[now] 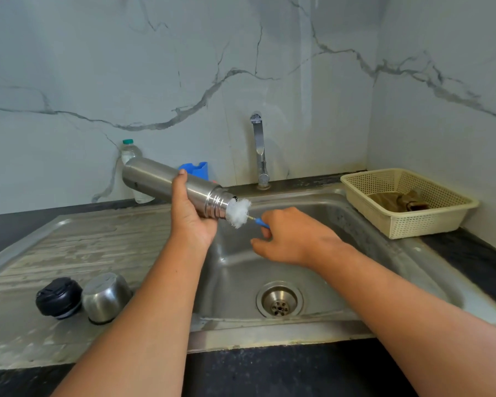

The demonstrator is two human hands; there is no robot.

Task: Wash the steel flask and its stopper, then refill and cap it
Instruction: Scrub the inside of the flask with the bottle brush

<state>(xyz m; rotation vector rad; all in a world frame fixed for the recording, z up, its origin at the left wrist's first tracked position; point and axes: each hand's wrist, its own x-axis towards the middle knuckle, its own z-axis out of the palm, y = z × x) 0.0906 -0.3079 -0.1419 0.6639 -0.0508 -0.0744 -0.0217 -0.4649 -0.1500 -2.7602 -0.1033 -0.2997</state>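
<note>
Head view: the left grip [191,216] is wrapped around the neck end of the steel flask [158,179], thumb laid over the barrel and fingers curled beneath. The flask is a brushed-steel cylinder with ribbed threads at its mouth. It is held in the air and tilted, base up to the left and mouth lower to the right, over the left edge of the sink basin [235,270]. The fluffy white bristles of a bottle brush [239,212] bulge out of the mouth. A short wire stem leads to the thin blue handle [262,224], which the right grip [292,239] pinches between its fingertips.

The smooth steel basin lies open under both hands, with a round drain strainer [279,300] toward its front. On the streaked, ridged drainboard [83,239], near its front edge, rests the black, round stopper [58,296]. Just beside it a steel cup lid [106,296] stands upside down, close against the left forearm.

Behind the flask stand a clear plastic bottle [129,150] with a green cap and a blue plastic holder [196,169]. A chrome tap [259,150] rises at the back rim. A cream perforated basket [424,224] holding a brown cloth [398,200] sits at the back right corner, well apart from the right grip. The dark surface [269,373] borders the sink in front.
</note>
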